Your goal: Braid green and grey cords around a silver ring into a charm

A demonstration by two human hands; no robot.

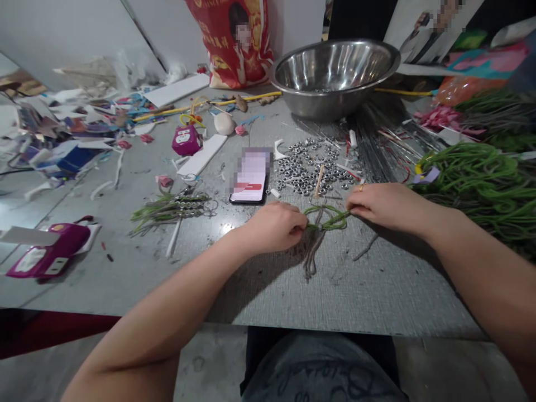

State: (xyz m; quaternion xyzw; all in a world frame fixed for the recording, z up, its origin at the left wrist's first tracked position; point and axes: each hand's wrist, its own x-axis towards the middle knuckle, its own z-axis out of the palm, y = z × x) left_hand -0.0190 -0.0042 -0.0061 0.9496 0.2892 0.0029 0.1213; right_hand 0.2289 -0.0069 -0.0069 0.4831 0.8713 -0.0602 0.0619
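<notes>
My left hand (281, 226) is closed on the left side of a green cord (330, 223) that lies in loops over the table. Its right side is pinched in the fingers of my right hand (377, 205), which wears a ring. Grey strands (310, 258) hang from the looped cord toward the table's front edge. Just beyond my hands lies a pile of small shiny metal rings (304, 167), with a thin wooden stick (320, 180) on it. A phone (251, 177) with a lit screen lies behind my left hand. My fingertips are partly hidden.
A steel bowl (335, 100) and a red printed bag (238, 61) stand at the back. Bundles of green and grey cord (473, 190) heap up on the right. On the left lie a finished-looking cord bundle (154, 212), purple devices (54, 251) and paper scraps (62, 134).
</notes>
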